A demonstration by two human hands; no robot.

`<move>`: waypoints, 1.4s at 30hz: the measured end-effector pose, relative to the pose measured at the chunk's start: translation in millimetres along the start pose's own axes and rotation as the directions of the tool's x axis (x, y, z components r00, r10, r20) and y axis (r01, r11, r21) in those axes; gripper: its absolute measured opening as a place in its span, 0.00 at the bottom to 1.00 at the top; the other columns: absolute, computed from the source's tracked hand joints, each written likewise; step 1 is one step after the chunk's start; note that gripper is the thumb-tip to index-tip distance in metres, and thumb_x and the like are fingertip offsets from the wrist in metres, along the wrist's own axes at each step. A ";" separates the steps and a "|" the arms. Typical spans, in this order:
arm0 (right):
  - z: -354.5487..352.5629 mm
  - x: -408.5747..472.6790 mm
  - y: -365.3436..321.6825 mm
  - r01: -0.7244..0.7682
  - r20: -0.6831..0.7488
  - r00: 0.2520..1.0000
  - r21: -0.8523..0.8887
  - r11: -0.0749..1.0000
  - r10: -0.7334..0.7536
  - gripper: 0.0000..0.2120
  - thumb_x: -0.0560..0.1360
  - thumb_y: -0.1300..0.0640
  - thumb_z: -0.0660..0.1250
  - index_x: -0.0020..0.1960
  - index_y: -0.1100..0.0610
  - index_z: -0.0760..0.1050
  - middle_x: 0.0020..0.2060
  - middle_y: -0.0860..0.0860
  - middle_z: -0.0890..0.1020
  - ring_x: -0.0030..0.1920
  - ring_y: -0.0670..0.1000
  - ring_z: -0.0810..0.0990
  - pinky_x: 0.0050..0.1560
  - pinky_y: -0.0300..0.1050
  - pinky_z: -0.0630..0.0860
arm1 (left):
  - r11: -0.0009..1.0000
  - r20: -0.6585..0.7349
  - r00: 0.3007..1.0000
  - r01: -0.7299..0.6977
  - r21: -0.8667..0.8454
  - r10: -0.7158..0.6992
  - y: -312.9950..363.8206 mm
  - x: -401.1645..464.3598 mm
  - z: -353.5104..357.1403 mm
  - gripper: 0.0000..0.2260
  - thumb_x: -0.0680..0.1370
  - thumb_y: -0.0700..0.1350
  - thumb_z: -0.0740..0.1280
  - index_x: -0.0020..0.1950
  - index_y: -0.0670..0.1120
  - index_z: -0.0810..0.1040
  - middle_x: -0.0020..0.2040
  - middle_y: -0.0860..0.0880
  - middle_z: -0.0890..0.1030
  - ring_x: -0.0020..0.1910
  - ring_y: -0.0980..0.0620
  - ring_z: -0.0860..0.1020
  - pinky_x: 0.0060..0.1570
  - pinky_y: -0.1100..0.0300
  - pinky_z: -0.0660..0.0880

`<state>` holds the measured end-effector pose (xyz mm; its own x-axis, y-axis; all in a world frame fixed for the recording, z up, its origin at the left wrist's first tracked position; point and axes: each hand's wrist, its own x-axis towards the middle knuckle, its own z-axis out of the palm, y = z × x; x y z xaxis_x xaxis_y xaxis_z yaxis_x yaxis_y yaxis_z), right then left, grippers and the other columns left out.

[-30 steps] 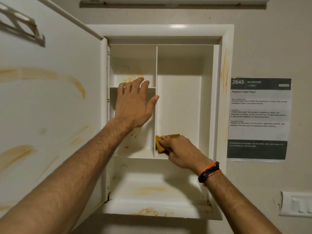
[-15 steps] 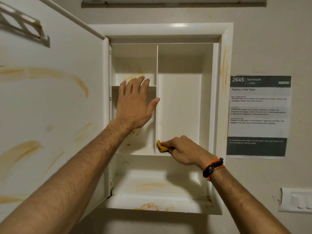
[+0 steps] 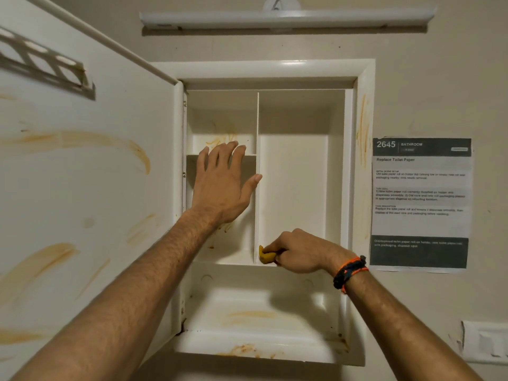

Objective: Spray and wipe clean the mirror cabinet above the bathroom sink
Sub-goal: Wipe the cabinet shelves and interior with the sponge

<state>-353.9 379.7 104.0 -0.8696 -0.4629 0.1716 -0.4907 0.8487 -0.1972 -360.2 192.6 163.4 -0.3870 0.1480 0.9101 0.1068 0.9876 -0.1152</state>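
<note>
The white mirror cabinet (image 3: pixel 362 78) is set into the wall, its door (image 3: pixel 90 174) swung open to the left. Orange-brown smears are seen on the door's inner face, the frame and the bottom shelf. The left hand (image 3: pixel 224 185) is spread flat against the upper-left compartment, holding nothing. A yellow sponge (image 3: pixel 266 255) is pinched in the right hand (image 3: pixel 299 251) at the divider's base.

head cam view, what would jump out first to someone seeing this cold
The open white cabinet fills the middle, with orange-brown smears on its swung-out door at left and along its bottom ledge. Inside, the right hand presses a yellow sponge into the lower corner of the tall right compartment, by the divider. The left hand is spread flat, fingertips at the small left shelf.
</note>
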 end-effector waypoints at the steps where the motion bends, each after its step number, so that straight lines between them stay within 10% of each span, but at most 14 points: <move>1: 1.8 -1.8 1.5 0.012 -0.014 1.000 0.009 1.000 -0.012 0.23 0.76 0.63 0.56 0.67 0.47 0.76 0.64 0.47 0.79 0.61 0.49 0.77 0.60 0.36 0.69 | 1.000 -0.004 1.000 0.002 -0.005 -0.002 -0.1 0.3 0.3 0.29 0.81 0.63 0.50 0.76 0.47 0.60 0.76 0.46 0.62 0.75 0.46 0.60 0.76 0.44 0.48; 7: 13.8 6.8 -2.5 0.030 -0.104 0.994 -0.045 0.999 -0.034 0.19 0.77 0.62 0.56 0.62 0.52 0.78 0.40 0.51 0.78 0.43 0.53 0.76 0.40 0.40 0.68 | 1.000 -0.021 1.000 0.000 -0.030 0.000 -0.6 0.9 0.9 0.29 0.80 0.62 0.51 0.75 0.46 0.62 0.74 0.46 0.64 0.74 0.46 0.61 0.76 0.44 0.48; 16: -6.3 -16.4 -6.3 0.048 0.009 0.999 -0.040 0.998 -0.048 0.18 0.80 0.59 0.57 0.66 0.49 0.77 0.61 0.50 0.80 0.59 0.51 0.78 0.62 0.44 0.73 | 0.999 -0.021 1.000 0.001 -0.041 -0.002 -1.0 1.3 -0.3 0.29 0.80 0.63 0.51 0.74 0.46 0.64 0.73 0.47 0.66 0.73 0.46 0.62 0.76 0.44 0.48; 25: -51.5 -30.2 9.9 0.057 -0.079 0.996 0.319 0.946 -0.034 0.06 0.82 0.58 0.59 0.56 0.52 0.74 0.50 0.49 0.79 0.51 0.51 0.77 0.52 0.46 0.74 | 0.999 -0.026 1.000 0.009 -0.040 -0.010 -0.7 1.5 2.0 0.28 0.80 0.63 0.51 0.73 0.47 0.64 0.74 0.47 0.66 0.73 0.46 0.62 0.76 0.44 0.48; 31: -5.3 -2.8 5.0 -0.027 -0.315 0.946 -0.298 0.954 -0.072 0.16 0.80 0.52 0.62 0.66 0.53 0.71 0.58 0.52 0.76 0.57 0.54 0.76 0.57 0.49 0.74 | 0.999 -0.030 1.000 0.002 -0.038 -0.003 -0.9 0.6 0.9 0.28 0.80 0.63 0.51 0.73 0.46 0.64 0.73 0.47 0.66 0.73 0.46 0.62 0.76 0.44 0.48; 35: 22.5 -28.7 6.9 0.087 -0.308 0.941 -0.184 0.979 -0.142 0.23 0.77 0.32 0.54 0.55 0.49 0.75 0.48 0.46 0.80 0.47 0.48 0.77 0.47 0.48 0.74 | 0.999 -0.029 1.000 0.001 -0.039 -0.002 0.2 0.1 0.1 0.28 0.80 0.63 0.51 0.73 0.46 0.63 0.73 0.47 0.65 0.73 0.47 0.62 0.76 0.45 0.47; 42: 26.1 -17.8 7.3 0.075 -0.247 0.963 -0.130 0.989 -0.105 0.15 0.84 0.52 0.51 0.62 0.52 0.74 0.49 0.55 0.82 0.48 0.57 0.78 0.52 0.52 0.75 | 0.999 -0.025 1.000 0.005 -0.032 -0.006 -0.1 -0.5 0.0 0.28 0.80 0.62 0.51 0.74 0.46 0.63 0.73 0.47 0.65 0.73 0.47 0.61 0.76 0.45 0.46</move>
<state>-343.4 387.5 74.3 -0.7727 -0.4723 0.4241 -0.5432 0.8377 -0.0570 -360.0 192.4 162.9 -0.3648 0.1412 0.9203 0.1342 0.9861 -0.0981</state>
